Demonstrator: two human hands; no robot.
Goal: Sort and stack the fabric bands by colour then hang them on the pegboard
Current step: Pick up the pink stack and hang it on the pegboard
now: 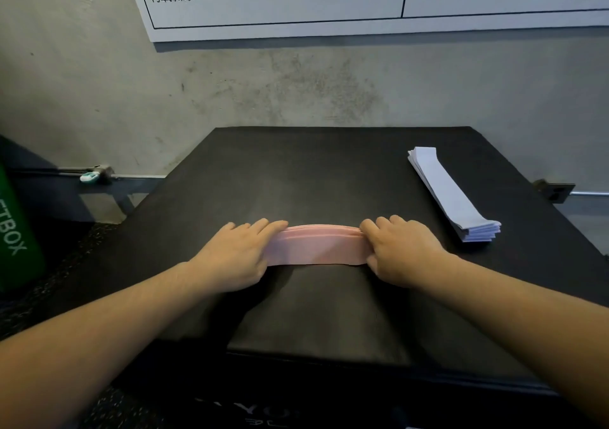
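Head camera is looking down over a black padded platform, and both hands are working the same stack of pink fabric bands lying flat near the middle of it. Left hand is sitting on the stack's left end, palm down, fingers lying close together and reaching over the far edge of the bands, thumb tucked at the near edge so the end is being pinched between them. Right hand is mirroring it on the right end, knuckles raised, fingers curling together over the far edge and the thumb coming in underneath at the near side, gripping that end. Between the two hands the pink stack is showing several layered edges along its far side, lined up fairly evenly.

Off to the right, well apart from the hands, a stack of pale lavender bands is lying on the same platform, running diagonally from the back toward the front edge, its layers showing at the near end.

Behind the platform a rough grey concrete wall is rising, with a white printed chart carrying handwriting fixed at the top. At far left a green box with white lettering is standing on the floor.
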